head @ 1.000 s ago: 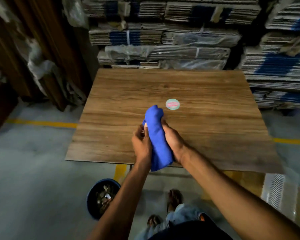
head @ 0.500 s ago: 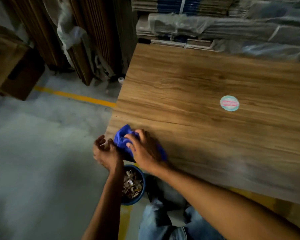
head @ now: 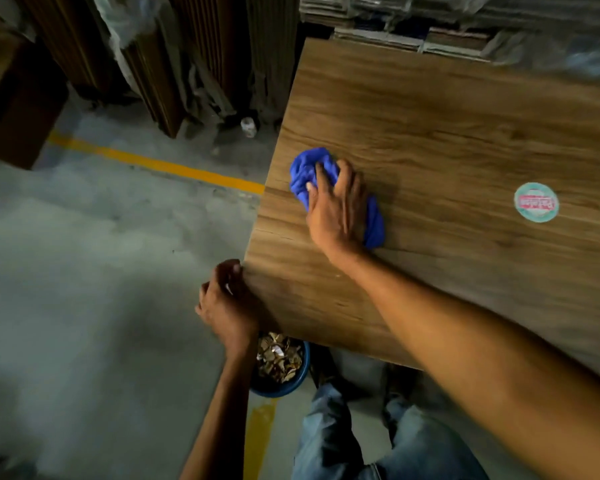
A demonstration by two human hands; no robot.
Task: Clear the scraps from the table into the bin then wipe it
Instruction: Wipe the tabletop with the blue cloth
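The right hand (head: 336, 206) lies palm down on a bunched blue cloth (head: 312, 171), fingers spread and pressing it flat against the wooden bench (head: 447, 133) near the left edge; its grip is a loose, open-palmed hold over the cloth rather than a closed fist. Part of the cloth shows beyond the fingertips and another fold sticks out under the wrist side. The left hand (head: 227, 299) is at the near left corner of the bench, fingers curled against the edge; whether anything is inside that grip cannot be told.

To the right of the cloth, well apart from it, a round sticker (head: 536, 202) with a pale green rim and red centre is stuck to the bench top. The rest of the wood surface in view is bare grain.

Below the near edge, on the floor (head: 84, 271), stands a blue bin (head: 281, 368) holding brownish scraps (head: 278, 355), partly hidden by the left wrist and the bench edge. The person's jeans (head: 378, 441) are just beside it. A yellow line (head: 153, 164) crosses the floor, and dark boards (head: 160, 64) wrapped in plastic lean past the far left corner.
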